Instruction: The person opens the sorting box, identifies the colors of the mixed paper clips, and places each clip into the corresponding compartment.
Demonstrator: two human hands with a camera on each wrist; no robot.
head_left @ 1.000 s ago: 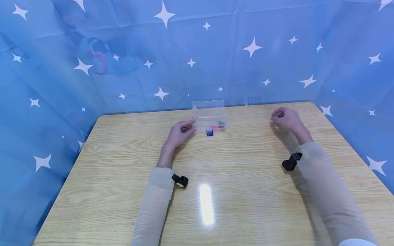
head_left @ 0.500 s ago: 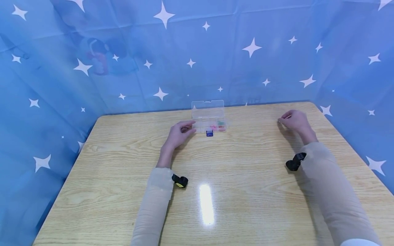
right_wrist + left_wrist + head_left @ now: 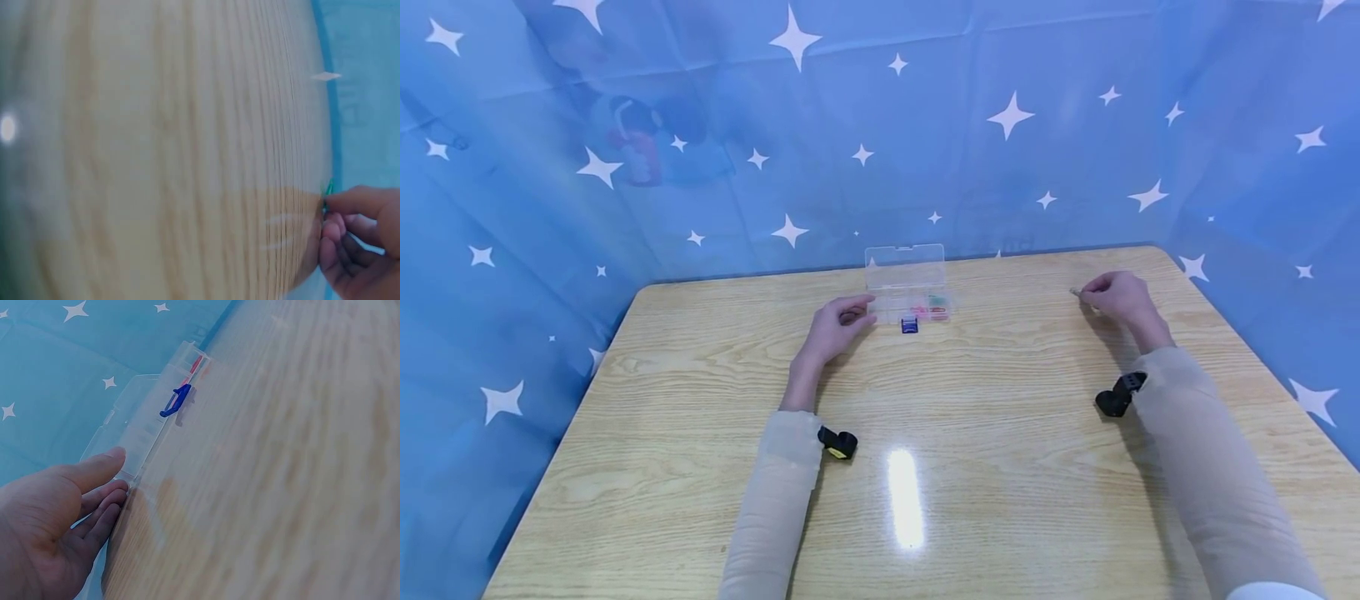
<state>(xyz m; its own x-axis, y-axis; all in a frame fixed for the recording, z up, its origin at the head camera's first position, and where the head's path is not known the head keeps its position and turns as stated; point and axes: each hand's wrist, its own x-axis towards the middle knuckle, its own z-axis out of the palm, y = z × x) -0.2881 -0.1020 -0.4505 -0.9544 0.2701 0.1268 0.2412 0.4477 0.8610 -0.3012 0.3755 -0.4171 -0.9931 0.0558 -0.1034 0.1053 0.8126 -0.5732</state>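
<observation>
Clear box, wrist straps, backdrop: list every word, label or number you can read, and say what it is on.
No readable text in any view.
Clear box: no label or lettering seen; its blue latch is plain.
Wrist straps: black with a yellow patch, too small to read.
Backdrop: only white stars, no words.
Table: bare wood grain, no marks.

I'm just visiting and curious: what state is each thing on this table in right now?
Clear plastic box: lid open, upright.
Blue latch: undone.
Left hand: fingers touch the box's end.
Right hand: pinches a small green thing.
</observation>
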